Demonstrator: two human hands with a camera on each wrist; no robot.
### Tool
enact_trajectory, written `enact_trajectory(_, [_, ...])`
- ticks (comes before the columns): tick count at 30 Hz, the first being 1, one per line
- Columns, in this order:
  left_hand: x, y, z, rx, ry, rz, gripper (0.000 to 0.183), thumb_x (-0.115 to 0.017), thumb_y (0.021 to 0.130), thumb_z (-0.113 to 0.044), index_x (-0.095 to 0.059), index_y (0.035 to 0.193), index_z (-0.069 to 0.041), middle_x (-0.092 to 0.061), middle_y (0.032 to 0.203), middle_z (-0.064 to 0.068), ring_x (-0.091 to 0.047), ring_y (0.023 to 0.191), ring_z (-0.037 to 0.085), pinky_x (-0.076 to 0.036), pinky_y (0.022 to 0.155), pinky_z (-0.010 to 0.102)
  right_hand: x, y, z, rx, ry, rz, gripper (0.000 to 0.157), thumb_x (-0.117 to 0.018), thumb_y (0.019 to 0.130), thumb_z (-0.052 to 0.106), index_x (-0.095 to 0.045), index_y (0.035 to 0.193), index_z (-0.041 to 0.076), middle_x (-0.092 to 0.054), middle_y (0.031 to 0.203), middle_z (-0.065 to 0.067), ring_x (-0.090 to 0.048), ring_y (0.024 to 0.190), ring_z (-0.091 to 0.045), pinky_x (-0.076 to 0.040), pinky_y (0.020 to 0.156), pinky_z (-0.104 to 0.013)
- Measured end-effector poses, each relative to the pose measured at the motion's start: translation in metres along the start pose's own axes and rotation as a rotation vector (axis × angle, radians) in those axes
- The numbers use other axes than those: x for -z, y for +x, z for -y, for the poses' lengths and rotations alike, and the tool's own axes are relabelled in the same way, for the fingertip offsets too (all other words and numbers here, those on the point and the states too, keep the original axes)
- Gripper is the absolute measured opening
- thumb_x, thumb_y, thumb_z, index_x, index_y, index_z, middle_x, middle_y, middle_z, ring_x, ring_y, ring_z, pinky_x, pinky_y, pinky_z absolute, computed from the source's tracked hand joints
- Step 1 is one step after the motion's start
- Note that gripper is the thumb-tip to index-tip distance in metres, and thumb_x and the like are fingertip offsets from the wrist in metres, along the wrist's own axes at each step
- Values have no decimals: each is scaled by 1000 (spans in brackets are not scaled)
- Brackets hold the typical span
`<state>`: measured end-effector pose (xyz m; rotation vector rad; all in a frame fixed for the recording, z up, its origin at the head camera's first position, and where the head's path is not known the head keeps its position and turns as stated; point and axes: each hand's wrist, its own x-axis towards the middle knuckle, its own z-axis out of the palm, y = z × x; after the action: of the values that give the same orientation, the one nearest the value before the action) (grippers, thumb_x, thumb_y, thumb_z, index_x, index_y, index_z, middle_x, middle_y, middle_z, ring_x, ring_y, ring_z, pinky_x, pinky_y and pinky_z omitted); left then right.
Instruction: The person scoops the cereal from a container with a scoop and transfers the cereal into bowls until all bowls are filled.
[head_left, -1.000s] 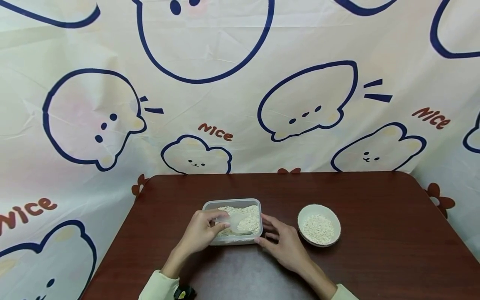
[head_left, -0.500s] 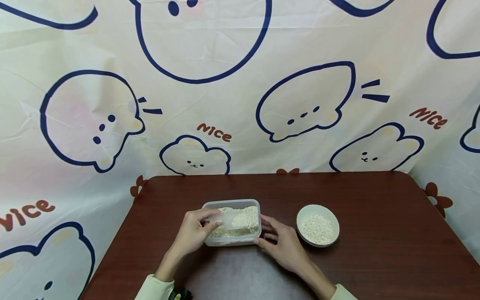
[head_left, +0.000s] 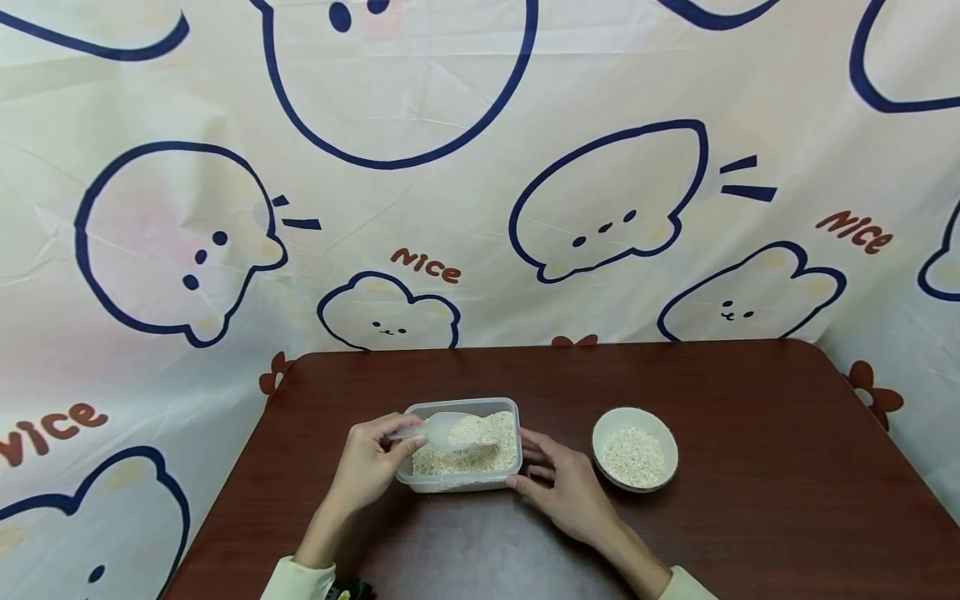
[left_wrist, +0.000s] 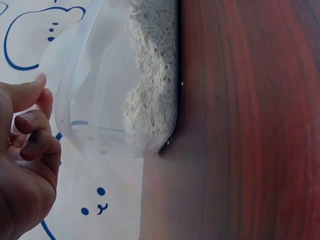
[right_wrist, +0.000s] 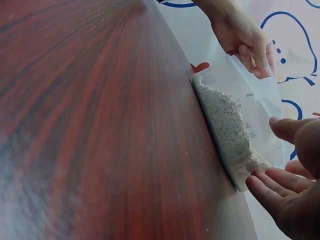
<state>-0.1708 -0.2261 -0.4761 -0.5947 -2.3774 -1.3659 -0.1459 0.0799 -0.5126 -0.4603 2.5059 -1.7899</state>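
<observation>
My left hand [head_left: 363, 467] pinches the handle of a translucent plastic scoop [head_left: 441, 430] between thumb and fingers. Pale flakes, like oats, fill the scoop's bowl, which is over the left and middle of a clear rectangular plastic container [head_left: 465, 482]. More flakes [left_wrist: 151, 95] lie inside that container, seen through its wall in the left wrist view. My right hand [head_left: 567, 487] rests against the container's right end, its fingers [right_wrist: 277, 187] fairly straight along the wall and its thumb apart from them. To the right stands a round white bowl [head_left: 664, 433] holding similar flakes [head_left: 636, 460].
Everything stands on a dark reddish-brown wooden table [head_left: 750, 467]. A cloth backdrop [head_left: 480, 208] with cartoon outlines hangs behind its far edge. A small dark object [head_left: 352, 590] shows beside the left sleeve.
My left hand has drawn back to the left and lifted the scoop from among the flakes, now with a heap in it. My right hand stays at the container's end.
</observation>
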Motion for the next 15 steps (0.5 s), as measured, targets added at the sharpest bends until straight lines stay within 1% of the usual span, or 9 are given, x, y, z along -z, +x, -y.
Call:
enact_trajectory(7, [5,-2,1,16,-22,-28,19,-82,89,4,-79,102,-9,-71,83,4,-44,56,-4,-39,46,19,1,-1,1,-8,7,3,64,-88,92,23,-61,149,10,-69,143,-15,-71,127,-32,-61,100,-37])
enact_trajectory(11, [8,-2,1,26,-19,-43,19,-82,89,5,-79,103,-8,-69,82,3,-43,56,-3,-38,46,20,1,0,0,-2,4,6,64,-87,93,23,-61,149,10,-69,143,-15,-71,127,-32,-61,100,-36])
enact_trajectory(15, [10,-1,2,20,-19,-56,20,-81,89,8,-79,102,-7,-69,83,4,-43,57,-4,-38,46,20,1,0,-1,1,-1,6,63,-87,93,23,-61,149,10,-70,142,-15,-71,127,-32,-61,99,-35])
